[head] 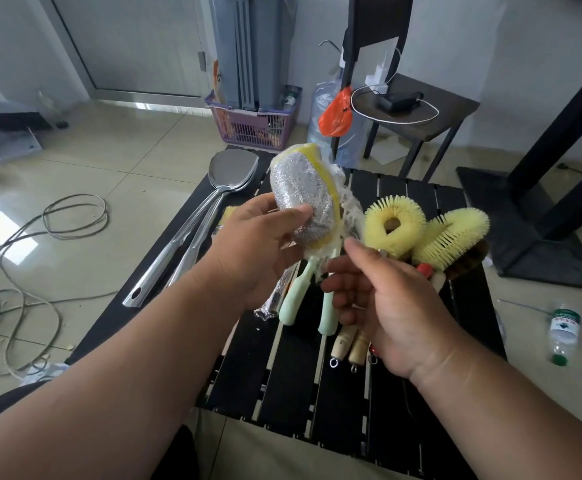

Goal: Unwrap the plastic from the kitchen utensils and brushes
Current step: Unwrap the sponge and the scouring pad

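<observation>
above the far half of the black slatted table [345,375], the left hand [254,251] grips the scrubber sponge [300,202] by its head, handles pointing down toward the person, while the right hand [383,299], just right, pinches the loosened plastic wrap [346,206] (pinch contact blurred, wrap's extent unclear).

One view only — a wide-angle camera worn on the person's head, looking forward and steeply down over both forearms. It sits close above the low black slatted table [345,358], which fills the lower middle. Straight lines bow toward the edges. Farther off — the pale tiled floor [109,161], the purple plastic basket [254,128] and the grey wall behind.
</observation>
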